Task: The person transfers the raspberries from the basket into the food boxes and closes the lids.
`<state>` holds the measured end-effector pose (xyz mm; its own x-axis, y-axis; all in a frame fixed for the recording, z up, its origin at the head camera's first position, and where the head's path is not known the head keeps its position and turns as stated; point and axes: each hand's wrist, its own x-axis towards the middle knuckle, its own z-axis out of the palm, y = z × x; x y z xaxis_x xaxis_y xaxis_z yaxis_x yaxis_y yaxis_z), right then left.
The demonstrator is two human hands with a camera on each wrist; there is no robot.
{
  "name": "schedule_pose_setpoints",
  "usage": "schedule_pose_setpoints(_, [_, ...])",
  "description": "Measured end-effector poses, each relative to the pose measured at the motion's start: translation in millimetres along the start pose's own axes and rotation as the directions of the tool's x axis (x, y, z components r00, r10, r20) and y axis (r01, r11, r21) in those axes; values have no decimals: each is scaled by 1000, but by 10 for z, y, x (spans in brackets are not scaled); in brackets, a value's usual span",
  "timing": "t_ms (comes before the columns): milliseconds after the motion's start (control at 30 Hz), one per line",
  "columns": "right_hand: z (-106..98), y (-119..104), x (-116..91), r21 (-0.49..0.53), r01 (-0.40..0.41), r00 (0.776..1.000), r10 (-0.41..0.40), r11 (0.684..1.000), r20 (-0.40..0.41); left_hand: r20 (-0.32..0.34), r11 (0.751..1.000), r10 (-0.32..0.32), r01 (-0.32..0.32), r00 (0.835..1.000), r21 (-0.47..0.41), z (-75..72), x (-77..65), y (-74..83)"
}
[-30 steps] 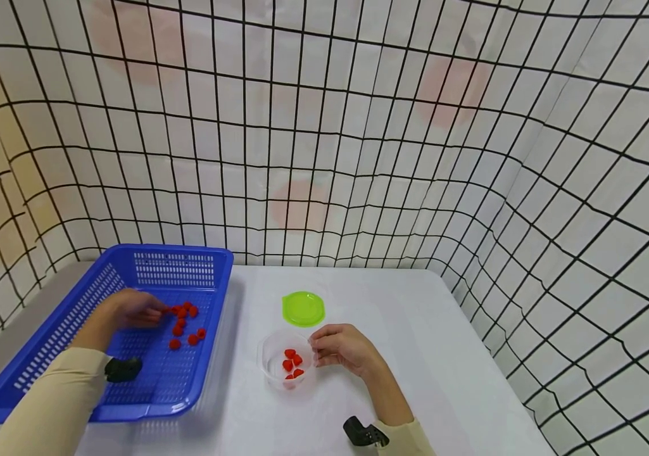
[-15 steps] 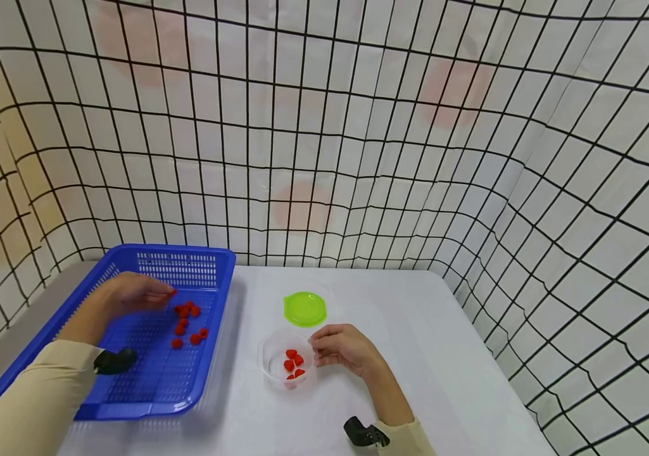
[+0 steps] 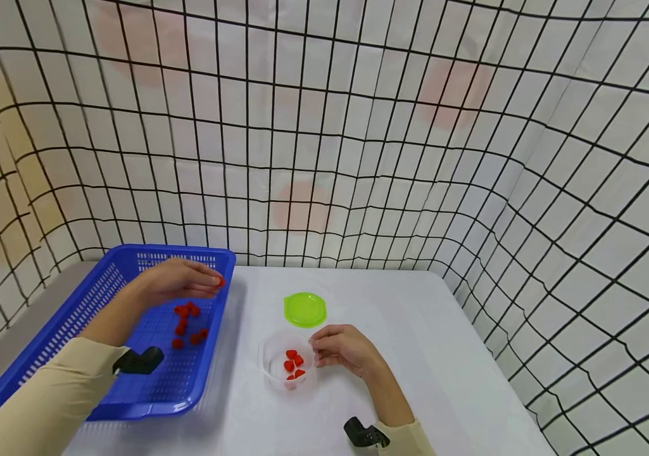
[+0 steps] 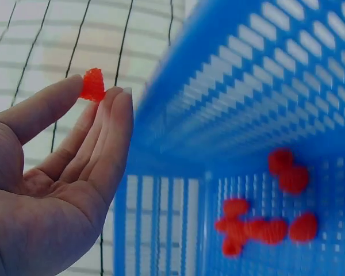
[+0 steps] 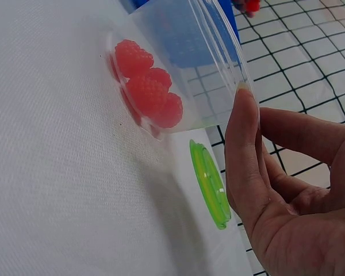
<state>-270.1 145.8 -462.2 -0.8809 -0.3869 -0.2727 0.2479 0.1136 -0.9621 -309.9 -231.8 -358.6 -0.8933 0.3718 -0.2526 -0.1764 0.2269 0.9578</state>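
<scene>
Between thumb and fingertips my left hand pinches a red raspberry, held above the right wall of the blue basket. Several more raspberries lie on the basket floor below. On the white table stands a clear plastic container with several raspberries in its bottom. My right hand pinches the container's right rim between thumb and fingers; the right wrist view shows this grip close up.
A green lid lies flat on the table behind the container. White walls covered by black netting enclose the table at the back and sides. The basket's raised rim stands between its raspberries and the container.
My left hand has lifted a raspberry from the basket floor and carried it up and right to the basket's right rim. The right hand and container have stayed in place.
</scene>
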Motion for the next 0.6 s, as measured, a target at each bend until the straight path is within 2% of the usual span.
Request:
schedule_pose_setpoints(100, [-4,9,7,3,0,1000,0,1000,3,4,999,-1,1,1000,46,172,34,70])
schedule_pose_setpoints(267, [-6,14,11,-2,2,1000,-2,1000,4,8,998,-20,19,1000,61,495,102,130])
schedule_pose_setpoints(467, [-2,12,7,-7,-5,1000,5,1000,-4,79,996,-57,52,995,68,851,211,136])
schedule_pose_setpoints(600, [-2,3,-3,-14,-8,1000,8,1000,-5,112,993,-72,61,991,102,1002,255,125])
